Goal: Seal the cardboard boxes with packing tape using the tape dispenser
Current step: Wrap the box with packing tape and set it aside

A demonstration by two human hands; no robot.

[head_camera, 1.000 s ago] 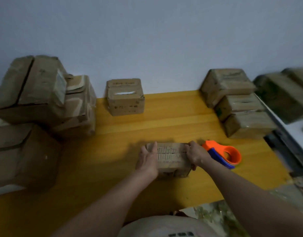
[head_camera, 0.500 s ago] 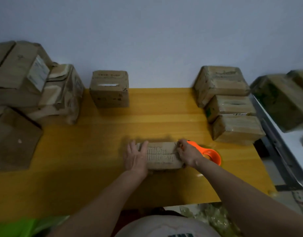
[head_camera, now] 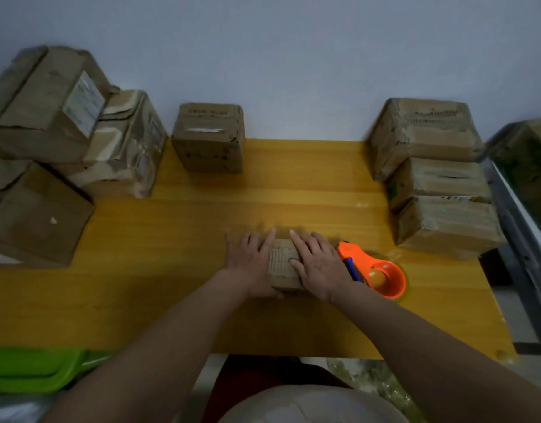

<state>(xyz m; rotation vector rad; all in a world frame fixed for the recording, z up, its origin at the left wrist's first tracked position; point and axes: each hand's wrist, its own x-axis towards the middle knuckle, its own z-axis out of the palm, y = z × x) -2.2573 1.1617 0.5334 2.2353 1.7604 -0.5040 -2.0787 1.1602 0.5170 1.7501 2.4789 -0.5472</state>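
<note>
Pressing flat, the left hand (head_camera: 251, 264) and right hand (head_camera: 316, 268) lay straight, slightly spread fingers on the small cardboard box (head_camera: 283, 267) at lower centre. It looks light and stiff; steady its top while lifting the orange tape dispenser (head_camera: 374, 271) just right.

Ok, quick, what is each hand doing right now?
Left hand: open, fingers flat on the small box.
Right hand: open, flat on the same box.
</note>
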